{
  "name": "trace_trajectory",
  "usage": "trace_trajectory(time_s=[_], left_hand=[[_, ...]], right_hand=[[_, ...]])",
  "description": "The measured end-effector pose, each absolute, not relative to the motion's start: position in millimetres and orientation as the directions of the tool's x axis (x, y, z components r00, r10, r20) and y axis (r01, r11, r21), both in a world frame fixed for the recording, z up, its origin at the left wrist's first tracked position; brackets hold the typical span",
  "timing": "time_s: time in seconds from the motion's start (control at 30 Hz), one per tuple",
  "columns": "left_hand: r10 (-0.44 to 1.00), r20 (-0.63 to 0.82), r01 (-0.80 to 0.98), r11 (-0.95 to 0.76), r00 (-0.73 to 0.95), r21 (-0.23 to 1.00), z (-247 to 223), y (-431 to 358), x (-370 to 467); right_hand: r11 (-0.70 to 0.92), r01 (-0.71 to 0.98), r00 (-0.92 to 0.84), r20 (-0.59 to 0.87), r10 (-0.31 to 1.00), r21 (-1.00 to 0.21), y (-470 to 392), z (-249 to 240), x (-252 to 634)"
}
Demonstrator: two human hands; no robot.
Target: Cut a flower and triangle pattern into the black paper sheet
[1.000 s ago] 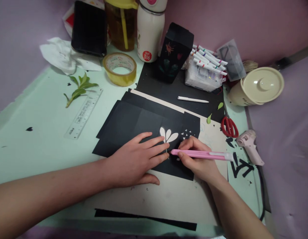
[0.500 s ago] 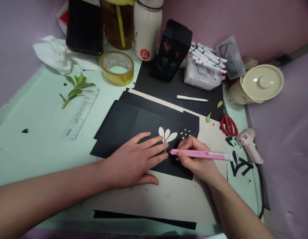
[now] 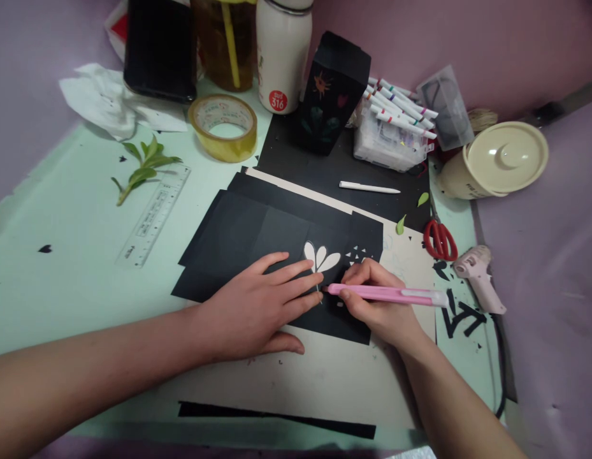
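Black paper (image 3: 229, 236) lies beneath left hand (image 3: 260, 306); right hand (image 3: 384, 306) grips pink tool (image 3: 372, 292).

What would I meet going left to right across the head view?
Black heart-shaped scrap, leafy green sprig, left hand, right hand holding a pink pen-like tool, red-handled scissors, pink glue gun.

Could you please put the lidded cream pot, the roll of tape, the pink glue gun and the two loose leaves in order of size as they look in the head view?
Lidded cream pot
Roll of tape
Pink glue gun
Upper leaf and lower leaf: too alike to rank
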State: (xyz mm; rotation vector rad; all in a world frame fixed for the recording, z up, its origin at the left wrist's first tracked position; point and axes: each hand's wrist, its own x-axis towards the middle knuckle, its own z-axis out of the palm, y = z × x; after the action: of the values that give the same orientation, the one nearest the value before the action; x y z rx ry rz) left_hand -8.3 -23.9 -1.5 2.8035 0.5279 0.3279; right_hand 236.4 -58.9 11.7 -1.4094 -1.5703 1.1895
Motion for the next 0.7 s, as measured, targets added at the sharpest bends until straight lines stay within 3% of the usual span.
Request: trace_trajectory(time_s=[0.7], left_hand=[[0.379, 0.169, 0.317, -0.898, 0.91, 0.307, -1.9, -24.1, -8.2]], right_hand=[[-0.012, 0.356, -0.176, -0.08, 0.981, -0.935, -58.5, 14.9, 237.6]])
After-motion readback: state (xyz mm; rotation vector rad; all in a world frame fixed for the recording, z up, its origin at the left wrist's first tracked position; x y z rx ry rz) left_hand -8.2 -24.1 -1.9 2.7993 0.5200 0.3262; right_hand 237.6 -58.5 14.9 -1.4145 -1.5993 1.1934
